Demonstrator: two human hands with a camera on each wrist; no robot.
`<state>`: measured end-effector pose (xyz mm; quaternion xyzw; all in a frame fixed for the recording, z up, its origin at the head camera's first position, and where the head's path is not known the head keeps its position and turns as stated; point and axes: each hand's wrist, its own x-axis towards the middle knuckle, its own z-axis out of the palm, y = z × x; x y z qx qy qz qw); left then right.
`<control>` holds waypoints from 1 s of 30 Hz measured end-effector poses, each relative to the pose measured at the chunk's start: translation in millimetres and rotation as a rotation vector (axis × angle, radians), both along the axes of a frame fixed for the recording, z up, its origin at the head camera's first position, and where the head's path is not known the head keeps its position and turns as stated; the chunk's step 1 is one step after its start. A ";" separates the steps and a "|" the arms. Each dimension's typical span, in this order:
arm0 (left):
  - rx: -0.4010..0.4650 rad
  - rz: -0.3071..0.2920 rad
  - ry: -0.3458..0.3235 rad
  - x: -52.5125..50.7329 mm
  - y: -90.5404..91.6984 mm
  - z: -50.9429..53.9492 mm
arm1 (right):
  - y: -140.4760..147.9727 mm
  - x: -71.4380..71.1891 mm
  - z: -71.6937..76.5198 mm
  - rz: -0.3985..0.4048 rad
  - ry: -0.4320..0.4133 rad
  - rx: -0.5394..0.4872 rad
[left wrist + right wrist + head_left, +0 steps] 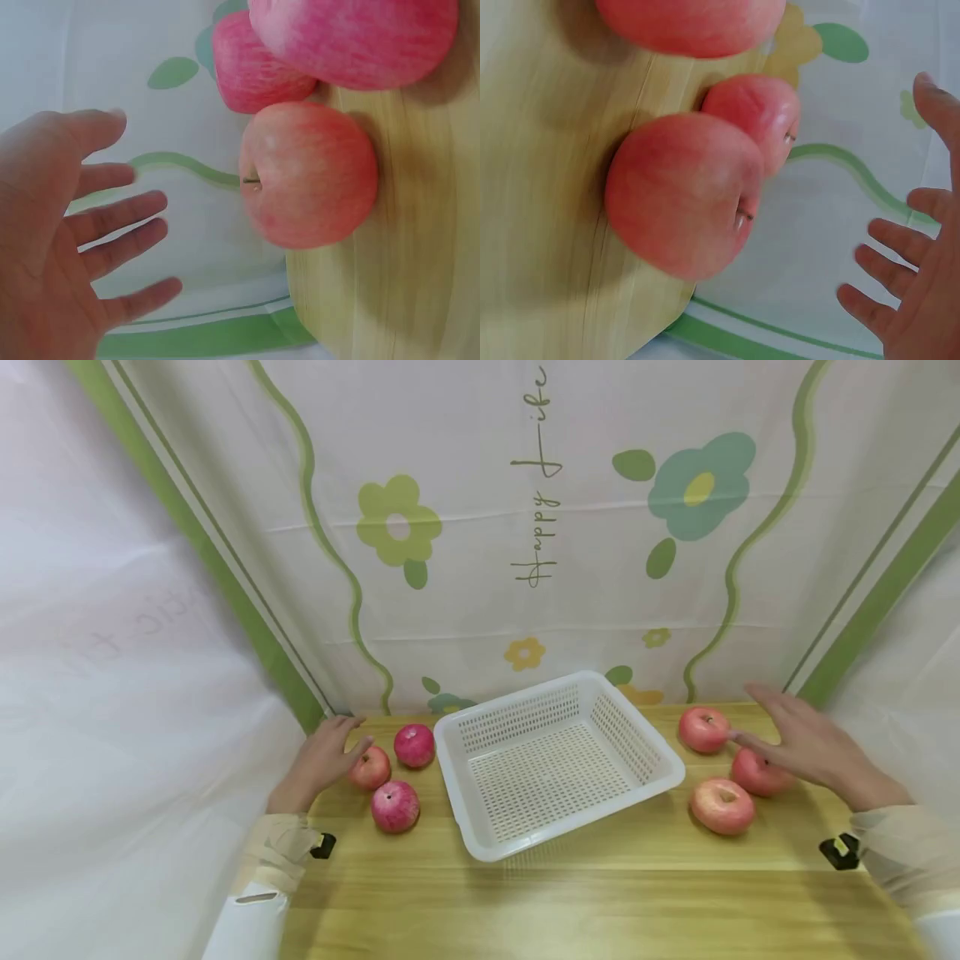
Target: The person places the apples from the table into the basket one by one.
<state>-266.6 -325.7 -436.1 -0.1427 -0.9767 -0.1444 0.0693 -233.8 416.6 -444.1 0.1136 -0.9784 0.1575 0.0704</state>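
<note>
My left hand (321,762), fingers spread, hovers beside a light red apple (370,767); in the left wrist view a gap separates the hand (82,225) from that apple (309,175). Two darker pink apples (414,746) (395,807) lie close by it. On the other side my right hand (813,743), slightly blurred, is held over a red apple (759,772), holding nothing. The right wrist view shows its fingers apart and clear of the nearest apple (682,196). Another red apple (704,730) and a paler one (722,807) lie near.
A white perforated plastic basket (555,768) with nothing in it sits on the wooden table (600,910) between the two groups of apples. Behind the table hangs a white curtain (465,585) with printed flowers, and white cloth also hangs at both sides.
</note>
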 end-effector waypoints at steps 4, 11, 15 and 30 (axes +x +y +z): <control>0.018 0.006 0.032 2.5 4.1 -3.4 | -11.4 -0.9 2.1 -0.006 -0.031 0.010; 0.037 -0.002 0.096 5.8 13.7 -6.1 | -30.0 -4.5 3.6 0.032 0.028 0.024; 0.018 -0.006 0.117 8.2 21.6 -6.4 | -42.3 -6.5 4.0 0.090 0.117 -0.004; 0.096 0.014 0.044 24.6 56.1 -16.4 | -76.2 -9.4 -1.2 0.088 0.034 -0.169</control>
